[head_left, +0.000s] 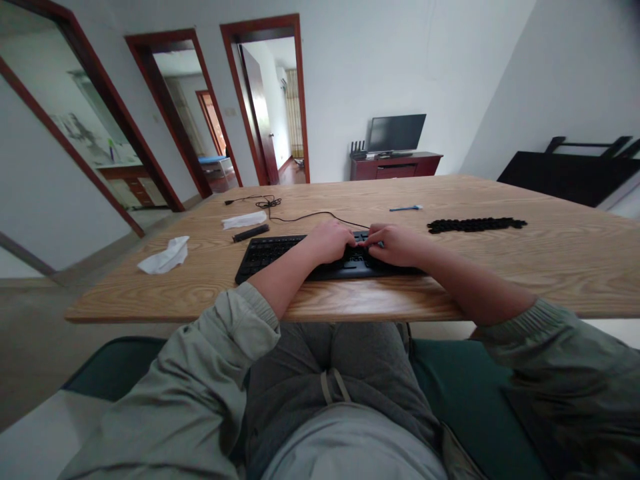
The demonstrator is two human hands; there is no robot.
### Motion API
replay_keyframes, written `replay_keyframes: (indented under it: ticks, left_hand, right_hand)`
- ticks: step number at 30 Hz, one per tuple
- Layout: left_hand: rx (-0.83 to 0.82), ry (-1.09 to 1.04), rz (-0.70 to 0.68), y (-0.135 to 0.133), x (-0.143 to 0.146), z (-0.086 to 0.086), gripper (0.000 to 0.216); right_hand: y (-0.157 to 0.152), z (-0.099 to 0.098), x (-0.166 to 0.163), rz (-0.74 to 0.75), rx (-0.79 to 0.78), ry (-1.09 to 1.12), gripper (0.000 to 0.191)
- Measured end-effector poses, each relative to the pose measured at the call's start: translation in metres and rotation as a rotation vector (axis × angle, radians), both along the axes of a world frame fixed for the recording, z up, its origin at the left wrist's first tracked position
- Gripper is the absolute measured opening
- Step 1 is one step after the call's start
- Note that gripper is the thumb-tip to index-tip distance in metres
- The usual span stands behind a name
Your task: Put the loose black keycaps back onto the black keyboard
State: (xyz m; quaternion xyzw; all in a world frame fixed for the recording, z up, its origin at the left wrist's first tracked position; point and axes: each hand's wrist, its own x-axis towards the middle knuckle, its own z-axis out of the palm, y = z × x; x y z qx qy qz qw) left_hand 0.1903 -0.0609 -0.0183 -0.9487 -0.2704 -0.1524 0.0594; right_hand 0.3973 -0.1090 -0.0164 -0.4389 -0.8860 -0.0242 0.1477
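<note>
A black keyboard (273,253) lies along the front edge of the wooden table. Its left part carries keys, while the right part looks partly bare, with keycaps off. My left hand (330,241) rests over the middle of the keyboard, its fingers curled and drawn together. From the right, my right hand (395,244) meets it, with thumb and index finger pinched close to the left fingertips. Anything between the fingers is too small to make out. Loose black keycaps (475,225) lie in a long cluster to the right of the keyboard.
A blue stick with a pale end (406,209) lies behind the keyboard. The cable (310,215) runs back left to a coil. A black bar (251,233), a folded tissue (244,220) and a crumpled tissue (166,256) lie on the table's (565,267) left side.
</note>
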Motion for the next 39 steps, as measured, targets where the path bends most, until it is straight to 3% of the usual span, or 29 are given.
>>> replay_keyframes:
  ticks: [6,11,18,20,22,25,27,33,39]
  left_hand:
    - [0.071,0.078,0.04,-0.006,-0.001,0.002,0.036]
    - [0.052,-0.077,0.007,-0.006,-0.013,0.009,0.046]
    - [0.017,-0.015,0.012,-0.001,-0.011,-0.001,0.039]
    - [0.034,-0.062,0.012,-0.006,-0.008,0.001,0.036]
    - [0.051,-0.174,-0.013,-0.013,-0.005,0.007,0.032]
    - [0.053,-0.352,-0.076,-0.023,0.002,0.015,0.031]
    - [0.054,-0.416,-0.1,-0.026,0.006,0.016,0.033]
    - [0.107,-0.41,-0.012,-0.024,0.003,0.01,0.023]
    - [0.11,-0.45,-0.049,-0.024,0.001,0.011,0.02]
  right_hand:
    - [0.0,-0.004,-0.002,-0.018,0.009,0.037,0.03]
    - [0.003,-0.003,0.008,0.012,0.08,0.25,0.039]
    - [0.001,-0.007,0.0,0.039,-0.061,0.128,0.035]
    - [0.004,-0.006,-0.003,0.004,-0.056,0.316,0.032]
    - [0.008,0.0,-0.009,-0.067,-0.082,0.668,0.031]
    - [0.01,0.012,-0.026,-0.073,-0.332,1.208,0.039]
    - [0.006,0.02,-0.039,0.0,-0.516,1.38,0.047]
    - [-0.005,0.026,-0.054,0.057,-0.57,1.38,0.056]
    - [-0.001,0.02,-0.051,0.079,-0.592,1.387,0.048]
